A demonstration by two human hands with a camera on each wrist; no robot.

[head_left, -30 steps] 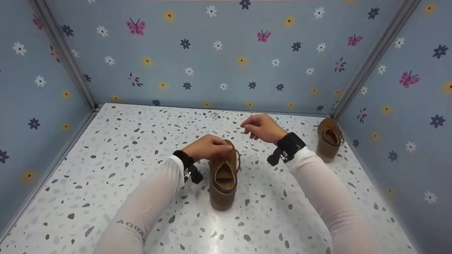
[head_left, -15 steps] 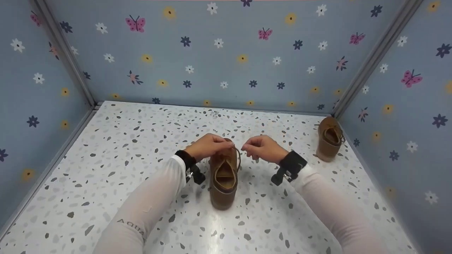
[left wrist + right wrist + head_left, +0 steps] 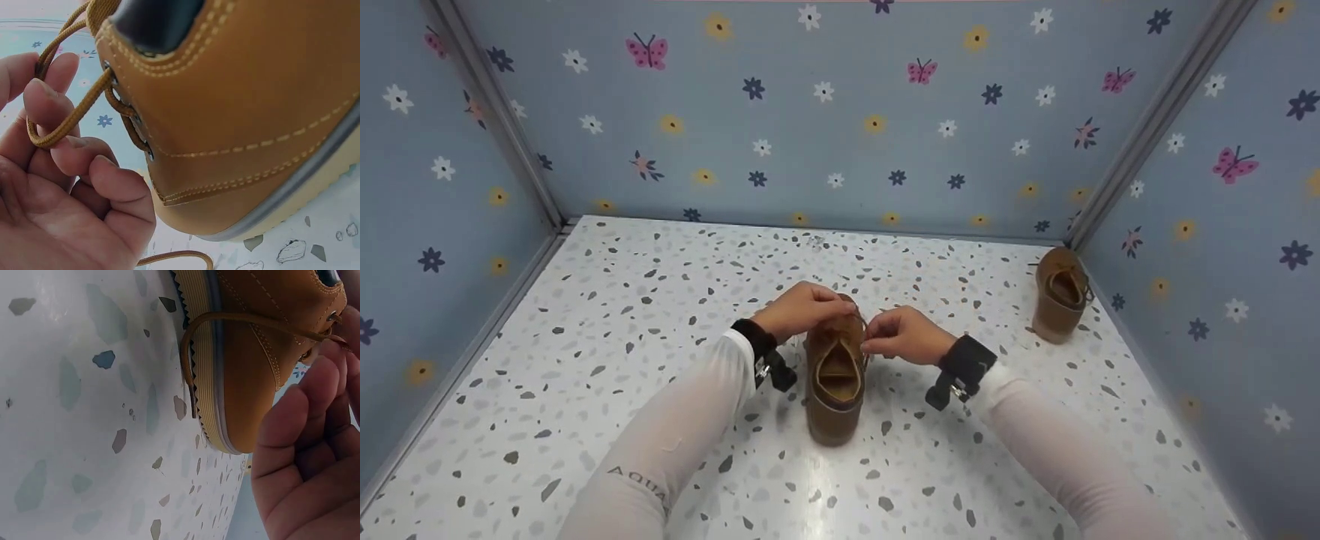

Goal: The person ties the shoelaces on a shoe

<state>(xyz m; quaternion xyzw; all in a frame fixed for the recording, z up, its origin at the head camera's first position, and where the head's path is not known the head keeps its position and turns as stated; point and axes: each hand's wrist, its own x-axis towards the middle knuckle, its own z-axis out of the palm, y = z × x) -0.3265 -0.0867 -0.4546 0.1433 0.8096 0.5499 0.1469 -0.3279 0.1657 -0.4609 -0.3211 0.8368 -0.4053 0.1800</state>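
Shoelace [image 3: 83, 106] is pinched in the left hand's [image 3: 802, 309] fingers; the right hand's [image 3: 911, 335] fingers also clamp lace beside the brown shoe [image 3: 835, 420], upright mid-surface [image 3: 735, 465]. Another shoe [image 3: 1057, 315] stands well apart, near the far right corner.

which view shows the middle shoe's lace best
The left wrist: the lace shows close up, threaded through the shoe and looping over the left hand. The right wrist shows one stretch crossing the shoe's side, from the right hand to a loose tip. The head view shows only a thin strand.
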